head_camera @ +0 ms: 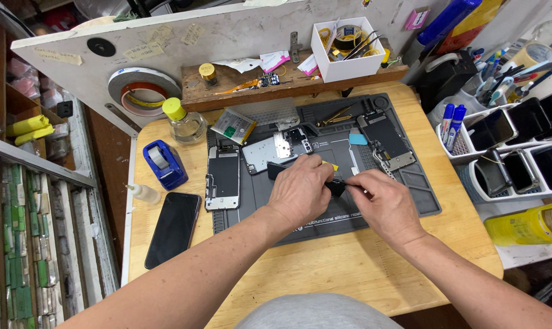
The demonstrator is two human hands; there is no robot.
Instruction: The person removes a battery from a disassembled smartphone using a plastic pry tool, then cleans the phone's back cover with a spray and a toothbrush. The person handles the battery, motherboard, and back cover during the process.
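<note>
Both my hands meet over the middle of a dark grey silicone work mat. My left hand pinches a thin black strip-like part that runs left from under its fingers. My right hand grips the other end of the small black piece between thumb and fingers. A small yellow tab shows just beyond my left hand. Opened phone parts lie on the mat: a phone frame at left, a metal plate behind my hands, another opened phone body at right.
A black phone lies face down on the wooden table, near a blue tape dispenser and a yellow-capped glass bottle. A white box of tools sits on a wooden shelf. White bins with phones and pens stand at right.
</note>
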